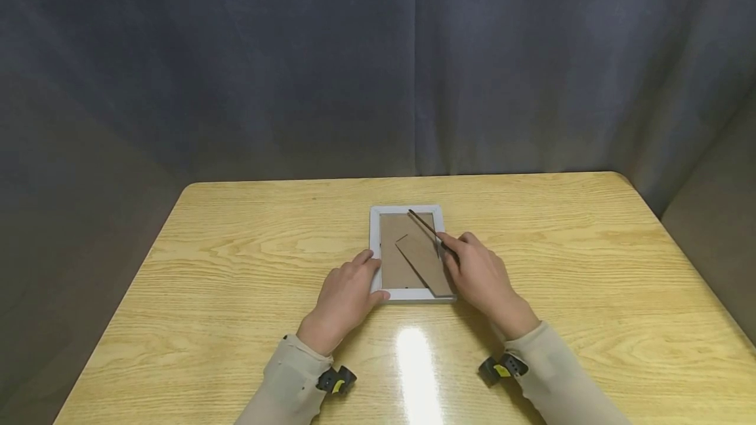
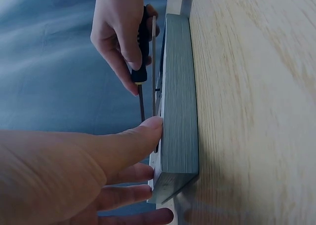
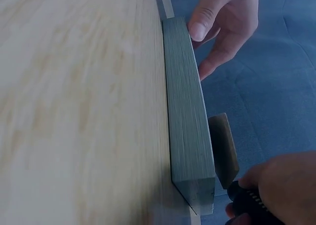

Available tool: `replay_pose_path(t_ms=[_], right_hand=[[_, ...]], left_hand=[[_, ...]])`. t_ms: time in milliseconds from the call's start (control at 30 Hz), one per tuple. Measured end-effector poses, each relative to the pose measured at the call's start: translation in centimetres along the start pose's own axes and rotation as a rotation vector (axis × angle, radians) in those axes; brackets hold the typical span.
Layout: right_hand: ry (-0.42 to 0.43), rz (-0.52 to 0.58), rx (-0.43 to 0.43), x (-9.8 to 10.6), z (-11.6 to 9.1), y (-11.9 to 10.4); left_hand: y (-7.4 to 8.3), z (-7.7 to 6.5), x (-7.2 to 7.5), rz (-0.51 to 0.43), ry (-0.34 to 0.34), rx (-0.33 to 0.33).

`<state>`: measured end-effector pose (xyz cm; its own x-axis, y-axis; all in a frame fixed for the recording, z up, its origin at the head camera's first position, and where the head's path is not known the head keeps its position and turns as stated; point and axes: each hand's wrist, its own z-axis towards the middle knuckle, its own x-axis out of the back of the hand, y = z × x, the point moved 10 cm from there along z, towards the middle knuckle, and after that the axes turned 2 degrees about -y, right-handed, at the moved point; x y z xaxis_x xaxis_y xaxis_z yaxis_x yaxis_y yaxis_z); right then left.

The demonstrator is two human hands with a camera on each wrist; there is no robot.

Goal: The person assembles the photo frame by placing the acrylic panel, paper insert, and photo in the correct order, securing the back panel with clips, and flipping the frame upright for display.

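Observation:
A white picture frame [image 1: 375,228] lies face down on the table, its brown backing board [image 1: 391,271] upward. The easel flap [image 1: 426,258] slants over the backing and stands raised from it in the wrist views. My right hand [image 1: 481,274] grips a screwdriver [image 2: 142,47] by its black handle. Its thin shaft points away and left, over the frame's far right part; whether the tip touches anything cannot be told. My left hand [image 1: 347,290] rests on the frame's near left corner, fingers mostly straight and thumb on the near rim.
The wooden table [image 1: 236,267] extends around the frame on all sides. Behind it hangs a dark grey curtain [image 1: 307,84], which also encloses both sides. Black wrist devices [image 1: 336,380] sit at both sleeve cuffs.

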<state>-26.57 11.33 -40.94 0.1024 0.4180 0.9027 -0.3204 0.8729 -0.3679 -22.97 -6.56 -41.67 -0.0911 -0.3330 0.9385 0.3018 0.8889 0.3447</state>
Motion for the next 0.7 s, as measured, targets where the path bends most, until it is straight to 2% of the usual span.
replay_pose_path(t_ms=[400,700], right_hand=[[-0.016,-0.041,0.022,-0.2,0.1,-0.4],[0.011,-0.106,0.069,-0.2,0.1,-1.3]], left_hand=[[0.1,-0.1,0.1,0.002,0.01,-0.01],[0.1,0.0,0.1,-0.005,0.016,-0.016]])
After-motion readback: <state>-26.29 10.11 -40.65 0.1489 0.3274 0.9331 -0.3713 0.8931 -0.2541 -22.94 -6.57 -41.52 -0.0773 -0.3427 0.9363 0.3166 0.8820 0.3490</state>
